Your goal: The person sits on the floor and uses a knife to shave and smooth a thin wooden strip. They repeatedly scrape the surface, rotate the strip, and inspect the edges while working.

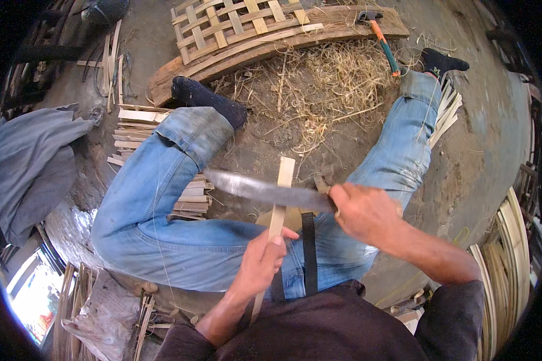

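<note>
The woven bamboo panel (pixel 235 27) lies far on the dirt floor (pixel 482 156), with a heap of shavings (pixel 319 84) nearer; stacked cut strips (pixel 135 129) sit left; the long knife (pixel 265 191), gripped tight in the right hand (pixel 367 213), crosses the bamboo strip (pixel 280 198), which the left hand (pixel 262 265) clasps upright between the knees; a clean cut, I judge, wants the blade angled away from the body, the left thumb below the edge, and short, steady strokes.

You have no labels, signs or screens in view. The nearest thing to a package is a crumpled grey plastic bag (pixel 99 313) lying on the ground at your lower left, beside a bundle of thin strips (pixel 72 301).
</note>
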Available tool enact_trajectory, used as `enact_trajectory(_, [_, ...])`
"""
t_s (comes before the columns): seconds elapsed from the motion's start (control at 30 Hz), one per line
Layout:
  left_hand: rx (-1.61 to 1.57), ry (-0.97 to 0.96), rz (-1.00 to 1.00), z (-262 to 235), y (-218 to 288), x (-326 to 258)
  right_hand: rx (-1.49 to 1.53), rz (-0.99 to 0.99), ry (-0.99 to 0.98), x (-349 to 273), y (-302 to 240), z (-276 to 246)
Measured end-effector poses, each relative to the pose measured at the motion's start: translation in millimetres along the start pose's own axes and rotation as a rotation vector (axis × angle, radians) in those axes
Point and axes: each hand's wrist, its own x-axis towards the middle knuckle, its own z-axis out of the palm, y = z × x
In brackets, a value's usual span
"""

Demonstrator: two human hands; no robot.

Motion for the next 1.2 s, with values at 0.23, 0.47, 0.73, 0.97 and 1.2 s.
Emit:
enact_trajectory(0.23, [0.067, 0.009, 0.062, -1, -3, 5, 0.041, -0.029, 0.037, 8, 11, -3])
enact_trajectory(0.47, [0.008, 0.052, 0.019, 3, 1, -4, 0.134, 0.006, 0.139, 6, 17, 12])
enact_trajectory(0.73, [0.256, 0.123, 0.202, -2, -5, -5, 0.115, 0.107, 0.186, 0, 21, 1])
enact_trajectory(0.97, [0.024, 0.227, 0.042, -2, -6, 3, -0.001, 0.007, 0.241, -5, 10, 26])
enact_trajectory(1.2, [-0.069, 0.166, 0.024, -2, -15, -4, 0.129, 0.119, 0.099, -15, 17, 24])
